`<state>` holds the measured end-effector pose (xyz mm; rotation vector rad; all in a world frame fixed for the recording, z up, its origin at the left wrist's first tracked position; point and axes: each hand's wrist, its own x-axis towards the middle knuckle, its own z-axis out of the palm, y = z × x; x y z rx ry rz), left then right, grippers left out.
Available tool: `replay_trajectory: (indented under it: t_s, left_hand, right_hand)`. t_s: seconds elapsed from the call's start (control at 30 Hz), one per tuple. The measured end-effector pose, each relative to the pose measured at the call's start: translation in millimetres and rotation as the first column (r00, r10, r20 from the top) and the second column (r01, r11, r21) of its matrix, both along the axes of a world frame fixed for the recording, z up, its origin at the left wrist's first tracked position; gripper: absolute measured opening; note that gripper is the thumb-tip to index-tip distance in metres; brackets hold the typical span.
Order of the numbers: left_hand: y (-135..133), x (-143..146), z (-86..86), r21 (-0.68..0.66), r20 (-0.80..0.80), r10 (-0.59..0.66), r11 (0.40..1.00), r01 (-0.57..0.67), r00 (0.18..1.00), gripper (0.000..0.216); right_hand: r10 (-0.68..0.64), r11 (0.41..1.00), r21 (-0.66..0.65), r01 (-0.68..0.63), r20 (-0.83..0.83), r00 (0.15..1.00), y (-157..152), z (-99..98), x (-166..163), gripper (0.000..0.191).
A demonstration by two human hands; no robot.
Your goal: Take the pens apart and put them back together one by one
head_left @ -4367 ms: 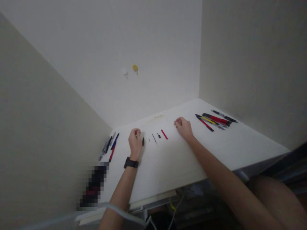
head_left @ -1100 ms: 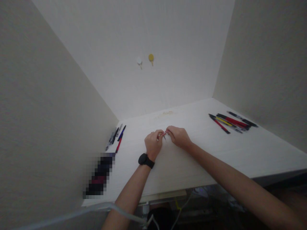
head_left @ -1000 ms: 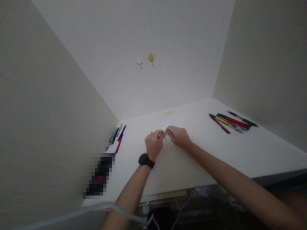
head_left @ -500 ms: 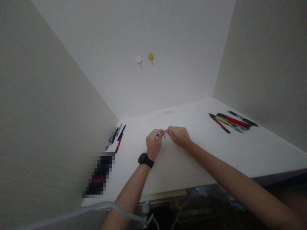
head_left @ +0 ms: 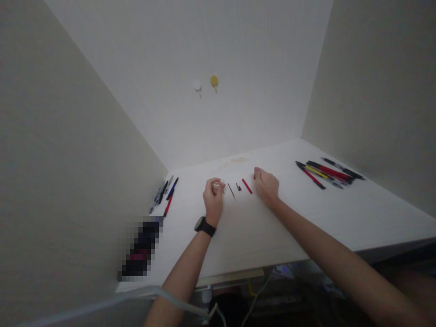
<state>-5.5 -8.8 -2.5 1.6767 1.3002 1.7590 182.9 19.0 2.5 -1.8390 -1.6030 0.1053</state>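
The red tube, black clip and thin stick lay apart on the table, between the curled left hand and right hand, perhaps so each was easy to pick. I couldn't tell if either grip held anything.

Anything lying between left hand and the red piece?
Yes: a thin dark rod, then a small black piece, lie on the table between the left hand and the red piece.
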Motion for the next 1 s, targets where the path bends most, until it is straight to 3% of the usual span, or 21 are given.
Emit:
replay_trajectory:
  t_s: [0.17, 0.5, 0.73, 1.0]
  left_hand:
    - [1, -2, -0.3, 0.045, 0.078, -0.040, 0.998, 0.036, 0.996, 0.022]
    - [-1, -2, 3.9, 0.067, 0.098, 0.002, 0.998, -0.008, 0.995, 0.019]
    - [-1, -2, 6.2, 0.039, 0.163, 0.013, 0.999, -0.020, 0.987, 0.019]
    - [-2, -2, 5.1, 0.002, 0.098, 0.029, 1.000, -0.030, 0.995, 0.025]
  right_hand:
    - [-0.064, 0.993, -0.102, 0.057, -0.066, 0.996, 8, -3.0, 8, 0.062]
    - [0.166, 0.986, -0.031, -0.164, 0.068, 0.984, 11, -14.4, 4, 0.027]
    - [0.228, 0.973, -0.051, -0.224, 0.131, 0.965, 12, -14.7, 4, 0.027]
    - [0.270, 0.962, -0.071, -0.262, 0.138, 0.953, 11, -15.3, 3, 0.016]
